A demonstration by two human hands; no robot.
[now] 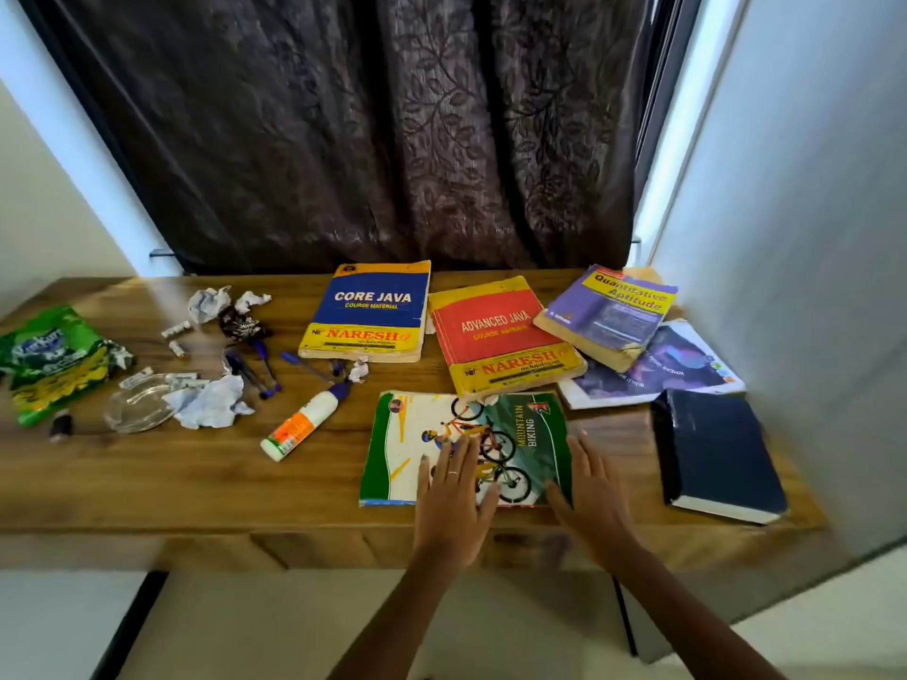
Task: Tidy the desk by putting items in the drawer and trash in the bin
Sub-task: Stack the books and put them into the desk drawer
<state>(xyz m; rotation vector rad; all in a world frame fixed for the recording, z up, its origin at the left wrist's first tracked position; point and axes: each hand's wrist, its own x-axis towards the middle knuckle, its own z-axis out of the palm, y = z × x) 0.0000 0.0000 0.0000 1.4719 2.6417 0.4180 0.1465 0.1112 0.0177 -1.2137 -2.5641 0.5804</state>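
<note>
The wooden desk [147,478] carries four books along its back edge and right side, and the thin Mountain Biking notebook [441,434] lies near the front edge. Both hands rest with straight fingers there: the left hand [454,493] on the notebook cover, the right hand [589,493] at its right edge. Crumpled papers [208,402], pens [255,368] and a glue bottle [306,419] lie toward the left side.

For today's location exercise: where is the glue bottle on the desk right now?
In the head view, the glue bottle lies on its side left of centre on the desk, between the crumpled paper and the Mountain Biking notebook.
</note>
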